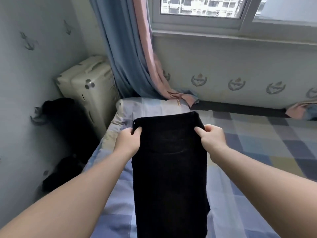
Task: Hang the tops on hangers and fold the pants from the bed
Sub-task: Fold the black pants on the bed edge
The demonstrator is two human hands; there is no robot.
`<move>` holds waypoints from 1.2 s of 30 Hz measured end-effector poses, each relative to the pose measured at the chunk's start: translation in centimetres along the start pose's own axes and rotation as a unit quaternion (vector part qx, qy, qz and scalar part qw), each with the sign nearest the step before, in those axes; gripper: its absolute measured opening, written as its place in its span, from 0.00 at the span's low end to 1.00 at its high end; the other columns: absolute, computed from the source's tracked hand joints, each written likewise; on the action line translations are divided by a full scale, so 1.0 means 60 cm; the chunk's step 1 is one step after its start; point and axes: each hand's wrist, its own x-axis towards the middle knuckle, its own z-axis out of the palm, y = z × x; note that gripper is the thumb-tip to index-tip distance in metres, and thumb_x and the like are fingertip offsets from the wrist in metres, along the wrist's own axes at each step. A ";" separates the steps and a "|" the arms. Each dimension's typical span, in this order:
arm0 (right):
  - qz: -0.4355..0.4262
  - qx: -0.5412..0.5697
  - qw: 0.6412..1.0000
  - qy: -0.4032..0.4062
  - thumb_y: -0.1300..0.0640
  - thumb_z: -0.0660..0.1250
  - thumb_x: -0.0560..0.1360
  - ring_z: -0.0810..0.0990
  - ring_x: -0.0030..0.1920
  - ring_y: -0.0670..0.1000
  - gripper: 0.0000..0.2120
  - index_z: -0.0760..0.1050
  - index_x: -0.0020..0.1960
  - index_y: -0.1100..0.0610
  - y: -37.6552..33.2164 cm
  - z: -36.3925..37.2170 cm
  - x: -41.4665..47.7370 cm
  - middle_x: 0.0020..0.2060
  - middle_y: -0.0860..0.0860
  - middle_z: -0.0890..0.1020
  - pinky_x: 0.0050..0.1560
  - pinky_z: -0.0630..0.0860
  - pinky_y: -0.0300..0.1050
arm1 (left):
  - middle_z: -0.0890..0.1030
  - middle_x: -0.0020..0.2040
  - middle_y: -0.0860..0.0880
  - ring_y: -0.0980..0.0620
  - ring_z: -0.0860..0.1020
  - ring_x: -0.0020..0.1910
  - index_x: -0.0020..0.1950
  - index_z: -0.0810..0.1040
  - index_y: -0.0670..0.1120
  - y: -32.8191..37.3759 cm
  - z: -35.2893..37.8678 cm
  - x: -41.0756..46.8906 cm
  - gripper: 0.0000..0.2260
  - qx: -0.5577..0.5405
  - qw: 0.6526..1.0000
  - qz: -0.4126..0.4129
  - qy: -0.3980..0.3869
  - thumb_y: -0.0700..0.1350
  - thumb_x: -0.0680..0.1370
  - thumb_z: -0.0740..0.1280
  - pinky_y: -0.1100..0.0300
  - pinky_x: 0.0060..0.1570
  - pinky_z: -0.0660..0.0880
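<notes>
A: Both hands, left hand [127, 140] and right hand [211, 137], pinch the black pants [169, 169] at opposite sides near the far end.
B: Long axis runs back over the bed [257, 143] toward its near edge; possibly hanging free.

Pants [169, 160] are running lengthwise down the middle, over the bed [257, 152], top edge farthest from the person. Left hand [127, 140] is gripping that edge at its left corner, right hand [211, 138] at its right corner, both on the near side of the cloth. Bed is extending to the right, along the wall under the window [205, 11]. Curtain [123, 48] is hanging left of the window, its hem trailing onto the bed's far end behind the pants. Suitcase [91, 86] is standing in the corner, left of the curtain, beyond the bed's far left edge. A heap of cloth [68, 121] is sitting in front of the suitcase, between bed and left wall.
</notes>
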 end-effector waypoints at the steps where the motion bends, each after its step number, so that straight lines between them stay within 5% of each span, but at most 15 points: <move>1: 0.004 -0.008 1.000 -0.002 0.52 0.68 0.80 0.81 0.40 0.53 0.11 0.80 0.44 0.58 0.023 0.020 0.026 0.39 0.53 0.83 0.34 0.71 0.43 | 0.74 0.34 0.48 0.49 0.72 0.33 0.38 0.71 0.42 -0.021 0.020 0.030 0.19 0.010 1.000 0.001 0.005 0.54 0.83 0.61 0.59 0.30 0.66; 4: 0.027 -0.072 0.997 -0.026 0.52 0.65 0.82 0.80 0.47 0.53 0.08 0.77 0.54 0.57 0.106 0.074 0.078 0.48 0.51 0.82 0.39 0.72 0.43 | 0.78 0.46 0.52 0.50 0.75 0.45 0.56 0.76 0.45 -0.092 0.079 0.091 0.13 0.016 1.000 -0.004 -0.014 0.54 0.83 0.61 0.57 0.38 0.69; 6: 0.062 -0.107 0.991 -0.053 0.51 0.64 0.82 0.77 0.60 0.56 0.19 0.68 0.70 0.56 0.175 0.098 0.087 0.61 0.52 0.77 0.56 0.74 0.48 | 0.78 0.60 0.51 0.50 0.76 0.56 0.69 0.73 0.47 -0.152 0.121 0.093 0.19 0.025 0.999 -0.018 -0.036 0.57 0.83 0.61 0.54 0.50 0.72; 9: 0.094 -0.136 0.979 -0.120 0.47 0.63 0.82 0.70 0.72 0.57 0.28 0.60 0.78 0.52 0.276 0.116 0.060 0.74 0.51 0.69 0.69 0.70 0.54 | 0.78 0.67 0.49 0.48 0.75 0.65 0.70 0.74 0.47 -0.250 0.178 0.043 0.21 0.042 0.996 -0.036 -0.075 0.57 0.82 0.62 0.54 0.63 0.71; 13: 0.044 -0.161 0.968 -0.186 0.47 0.63 0.82 0.63 0.77 0.49 0.28 0.60 0.79 0.48 0.373 0.119 -0.005 0.77 0.46 0.65 0.75 0.62 0.48 | 0.73 0.73 0.50 0.49 0.70 0.71 0.73 0.71 0.49 -0.348 0.226 -0.051 0.22 0.088 0.987 -0.039 -0.126 0.58 0.82 0.61 0.52 0.70 0.67; 19: 0.043 -0.278 0.924 -0.258 0.43 0.58 0.83 0.46 0.81 0.51 0.30 0.50 0.81 0.41 0.474 0.099 -0.125 0.81 0.45 0.54 0.79 0.51 0.59 | 0.54 0.82 0.55 0.51 0.50 0.80 0.79 0.60 0.58 -0.419 0.248 -0.199 0.27 0.241 0.948 -0.023 -0.207 0.64 0.82 0.54 0.47 0.76 0.56; 24: 0.008 -0.372 0.883 -0.287 0.40 0.55 0.83 0.44 0.81 0.51 0.30 0.46 0.81 0.38 0.520 0.045 -0.211 0.82 0.44 0.48 0.79 0.48 0.59 | 0.46 0.83 0.53 0.49 0.42 0.81 0.81 0.52 0.60 -0.436 0.255 -0.342 0.29 0.348 0.913 0.022 -0.211 0.66 0.81 0.51 0.48 0.77 0.48; 36: 0.010 -0.369 0.877 -0.306 0.42 0.57 0.83 0.48 0.81 0.53 0.30 0.49 0.81 0.41 0.561 -0.139 -0.452 0.82 0.46 0.51 0.78 0.51 0.59 | 0.45 0.83 0.53 0.48 0.42 0.81 0.81 0.50 0.60 -0.461 0.228 -0.713 0.29 0.351 0.908 -0.062 -0.220 0.65 0.82 0.51 0.47 0.77 0.49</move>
